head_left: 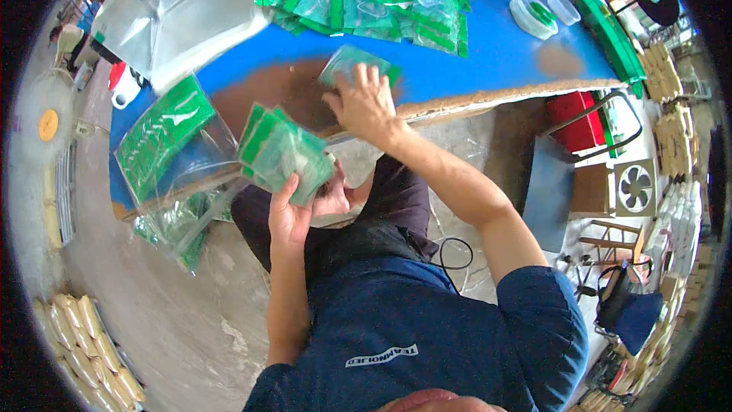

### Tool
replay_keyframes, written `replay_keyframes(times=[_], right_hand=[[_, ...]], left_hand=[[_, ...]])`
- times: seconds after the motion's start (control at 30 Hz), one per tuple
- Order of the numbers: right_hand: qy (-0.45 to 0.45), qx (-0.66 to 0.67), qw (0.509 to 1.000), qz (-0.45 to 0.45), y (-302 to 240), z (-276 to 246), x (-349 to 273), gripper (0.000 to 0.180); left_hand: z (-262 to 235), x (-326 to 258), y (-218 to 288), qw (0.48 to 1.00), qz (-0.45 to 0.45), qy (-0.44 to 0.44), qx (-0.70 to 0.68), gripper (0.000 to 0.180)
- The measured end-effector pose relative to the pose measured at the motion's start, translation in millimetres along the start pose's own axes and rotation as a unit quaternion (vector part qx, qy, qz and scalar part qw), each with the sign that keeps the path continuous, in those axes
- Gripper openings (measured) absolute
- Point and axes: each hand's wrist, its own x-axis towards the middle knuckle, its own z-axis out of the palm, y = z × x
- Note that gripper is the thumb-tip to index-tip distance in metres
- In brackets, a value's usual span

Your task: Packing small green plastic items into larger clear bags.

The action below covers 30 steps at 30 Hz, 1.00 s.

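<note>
My left hand (292, 217) grips a small stack of clear plastic packets (276, 149) with green bands, its thumb on top, in front of the table edge. My right hand (366, 107) reaches over the worn front part of the blue table (496, 61). Its fingers are stretched out over another clear and green packet (347, 61) that lies flat there, with the thumb apart. Further back lies a big heap of similar green-banded packets (366, 0). A large clear bag with a green printed panel (168, 126) hangs over the table's front edge, left of the held stack.
A shiny metal tray (183, 15) stands at the back left. Small clear tubs (532, 15) sit at the right, near a green crate (610, 38). Below the right end are a red bin (573, 122) and a metal-framed chair (550, 183). More green packets (191, 229) hang low at left.
</note>
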Motion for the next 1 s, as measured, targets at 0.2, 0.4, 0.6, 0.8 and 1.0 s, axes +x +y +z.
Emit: replay_keyframes(times=[0.2,0.4,0.6,0.8,1.0], right_hand=[[-0.195,0.365,0.887,-0.207,-5.0,-12.9,-20.0,0.030],[0.131,0.091,0.987,-0.001,194.0,-1.5,118.9,0.046],[-0.211,-0.143,0.966,0.043,226.3,-15.1,120.3,0.043],[-0.123,0.065,0.980,0.142,121.5,-16.8,86.2,0.069],[-0.189,0.619,0.714,0.266,74.8,-4.5,77.3,0.049]], left_hand=[[10.4,-1.4,16.0,0.992,0.046,0.023,0.115,0.046],[11.2,-5.9,13.0,0.986,0.057,0.028,0.156,0.051],[-9.8,-23.6,10.1,0.985,0.028,0.054,0.161,0.055],[4.6,-21.9,12.8,0.988,-0.010,0.043,0.149,0.051],[5.4,-23.4,19.6,0.989,0.016,0.048,0.137,0.051]])
